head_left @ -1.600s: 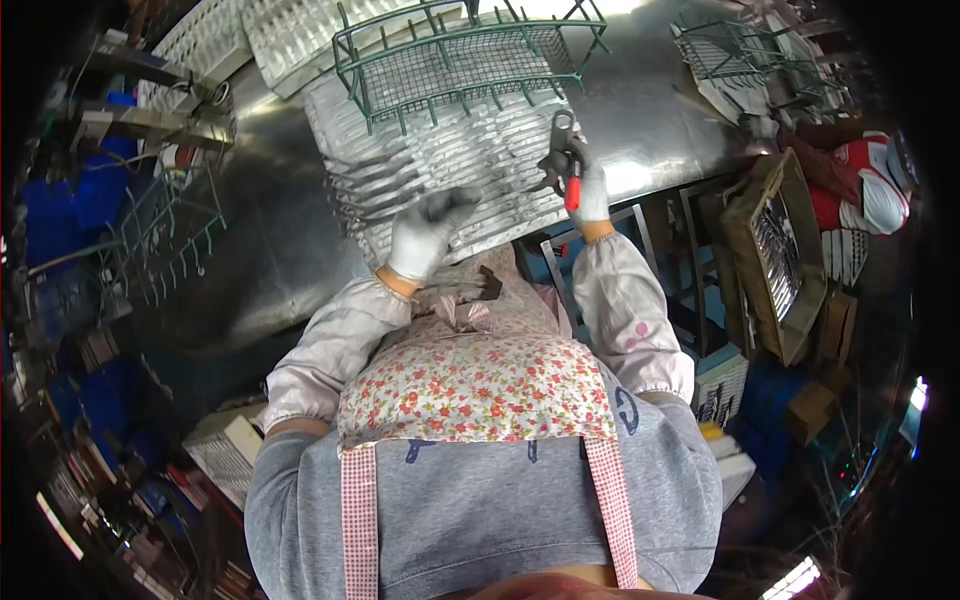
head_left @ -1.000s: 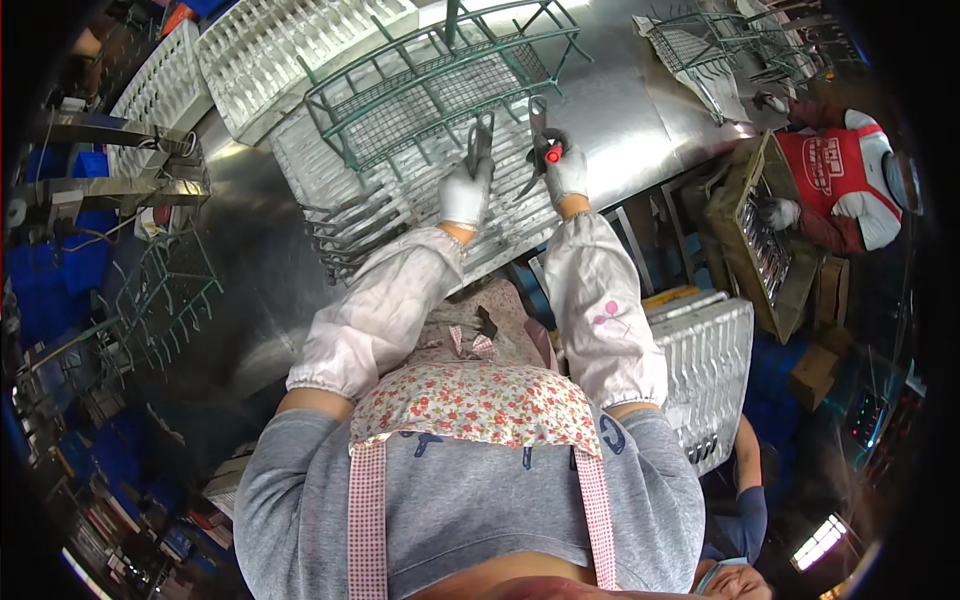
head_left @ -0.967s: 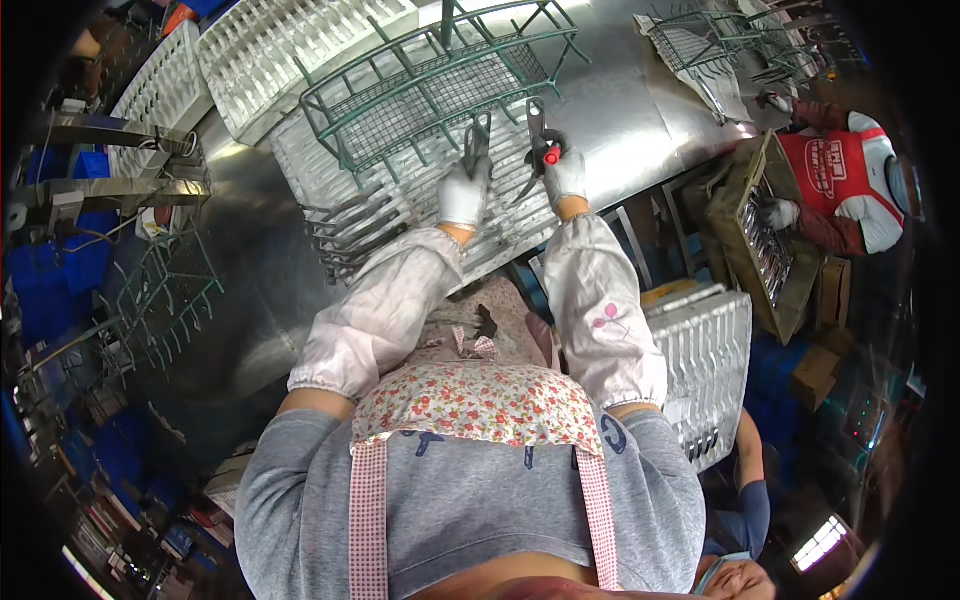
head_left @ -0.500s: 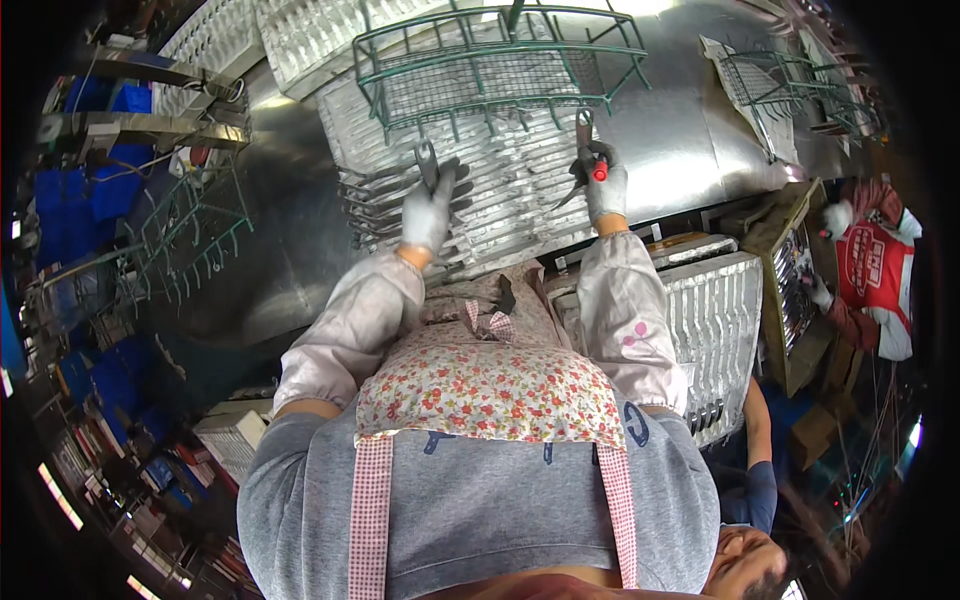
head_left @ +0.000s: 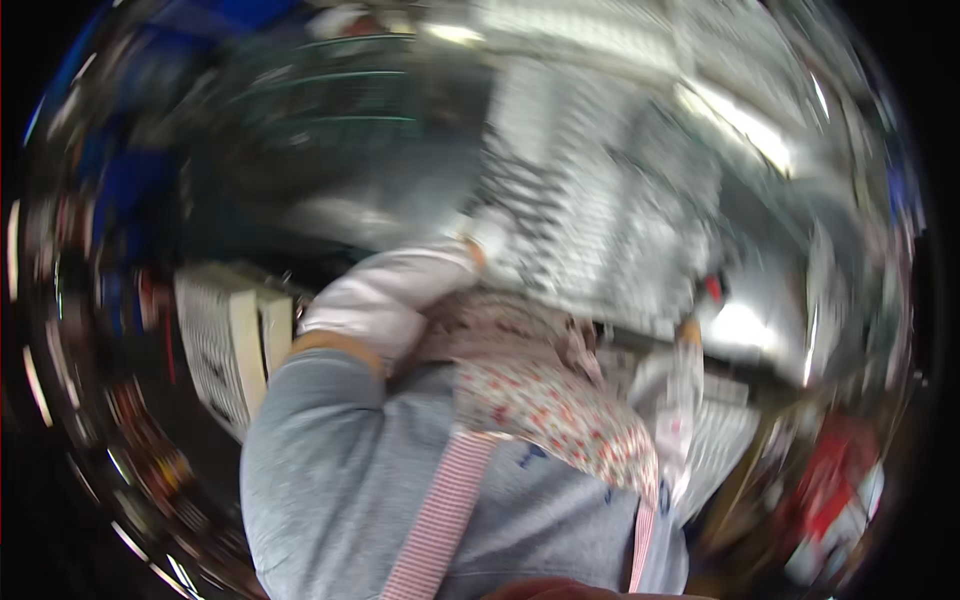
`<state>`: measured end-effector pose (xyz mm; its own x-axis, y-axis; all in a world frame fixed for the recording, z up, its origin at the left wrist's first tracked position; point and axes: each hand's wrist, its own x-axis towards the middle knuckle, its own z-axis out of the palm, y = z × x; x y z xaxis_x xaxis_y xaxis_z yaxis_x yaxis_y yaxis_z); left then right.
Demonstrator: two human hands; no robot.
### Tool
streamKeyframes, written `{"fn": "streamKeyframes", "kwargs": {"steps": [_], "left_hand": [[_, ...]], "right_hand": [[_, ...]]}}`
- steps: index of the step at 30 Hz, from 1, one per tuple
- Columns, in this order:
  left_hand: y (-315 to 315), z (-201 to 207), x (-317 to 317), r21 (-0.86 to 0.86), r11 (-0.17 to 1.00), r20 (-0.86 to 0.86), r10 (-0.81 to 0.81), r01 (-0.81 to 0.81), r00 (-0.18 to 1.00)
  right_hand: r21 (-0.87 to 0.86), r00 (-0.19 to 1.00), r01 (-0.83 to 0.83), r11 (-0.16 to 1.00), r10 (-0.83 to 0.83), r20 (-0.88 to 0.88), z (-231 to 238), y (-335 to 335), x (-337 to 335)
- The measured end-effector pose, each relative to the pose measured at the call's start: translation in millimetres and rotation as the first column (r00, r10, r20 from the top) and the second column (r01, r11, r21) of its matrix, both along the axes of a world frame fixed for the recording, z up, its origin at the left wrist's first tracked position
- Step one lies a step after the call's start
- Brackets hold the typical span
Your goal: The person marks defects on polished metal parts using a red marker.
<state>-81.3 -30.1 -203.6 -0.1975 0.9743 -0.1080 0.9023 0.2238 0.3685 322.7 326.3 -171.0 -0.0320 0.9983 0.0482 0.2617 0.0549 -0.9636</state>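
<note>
Ridged pale tray (head_left: 590, 200) set between left hand (head_left: 489, 231) and right hand (head_left: 708, 304), hands held well apart, left nearer dark pieces (head_left: 520, 197) on tray, right beside red item (head_left: 713, 288); grips blurred, hold cannot be told; tray's long axis seemingly pointed straight ahead, on worktop (head_left: 410, 180)

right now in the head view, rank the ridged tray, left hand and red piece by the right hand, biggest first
1. Ridged tray, by far the largest
2. Left hand, blurred
3. Red piece, a small smear
</note>
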Motion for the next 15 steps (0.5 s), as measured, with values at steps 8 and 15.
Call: {"fn": "streamKeyframes", "kwargs": {"steps": [8, 15], "left_hand": [[-33.5, -65.2, 33.2, 0.161, 0.909, -0.287, 0.417, -0.386, 0.863], [53.4, -105.1, 28.6, 0.236, 0.951, -0.424, 0.288, -0.202, 0.859]], "right_hand": [[-0.117, 0.802, -0.481, 0.869, 0.49, 0.342, 100.2, -177.5, -146.5], [0.116, 0.643, -0.653, 0.748, 0.467, 0.608, 121.0, -167.3, -232.3]]}}
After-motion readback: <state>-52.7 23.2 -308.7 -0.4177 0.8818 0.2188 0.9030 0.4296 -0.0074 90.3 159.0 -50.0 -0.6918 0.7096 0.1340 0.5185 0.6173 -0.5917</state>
